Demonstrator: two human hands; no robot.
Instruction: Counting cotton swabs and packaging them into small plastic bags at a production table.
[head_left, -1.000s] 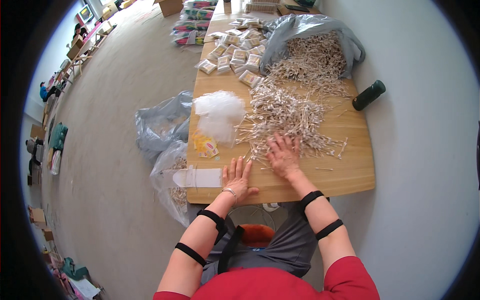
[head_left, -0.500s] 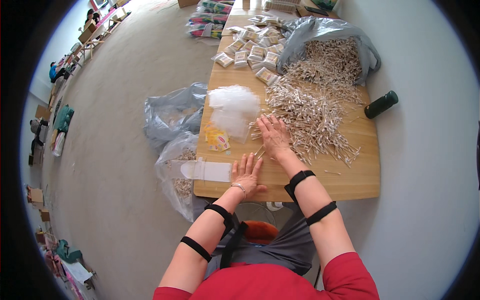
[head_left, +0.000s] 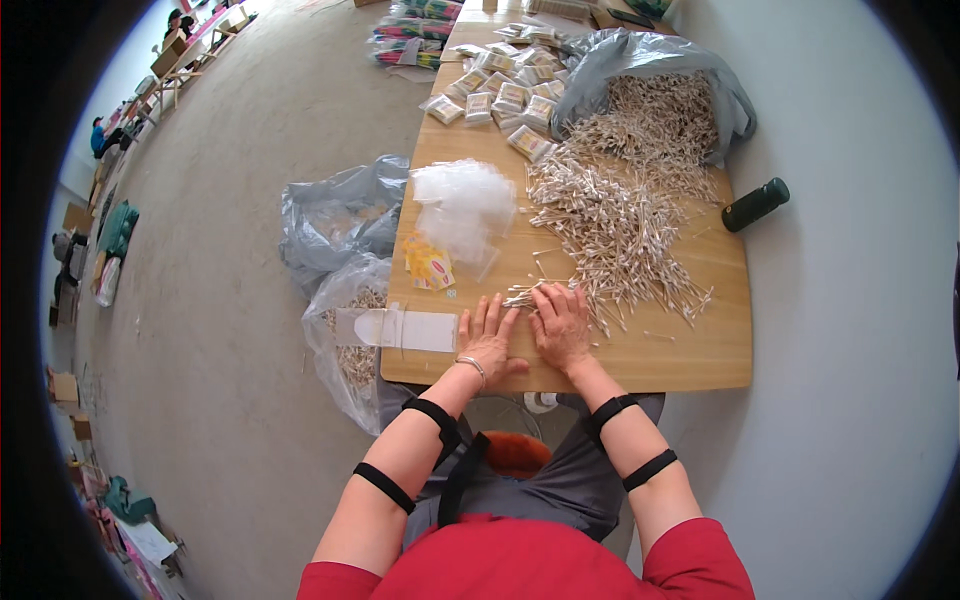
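My left hand (head_left: 487, 338) lies on the wooden table (head_left: 650, 365), fingers stretched out and slightly spread, beside a white plastic tray with a clear sleeve (head_left: 425, 331). Close to its right, my right hand (head_left: 562, 325) rests with fingers extended and a little bent. Its fingertips touch a small bunch of cotton swabs (head_left: 519, 297), which lies between the two hands' fingertips. Both hands are open. Beyond them spreads a large heap of loose cotton swabs (head_left: 610, 215), spilling from a grey plastic bag (head_left: 740, 100).
Clear plastic pouches (head_left: 465, 205) and yellow printed cards (head_left: 428, 268) lie at the left. Filled packets (head_left: 508, 97) are piled farther back. A dark green bottle (head_left: 755, 205) stands by the right wall. Plastic bags (head_left: 340, 215) hang beside the left table edge.
My right hand has come from the heap's edge toward me, bringing a few swabs close to my left hand. The left hand stays beside the tray. The view has shifted slightly.
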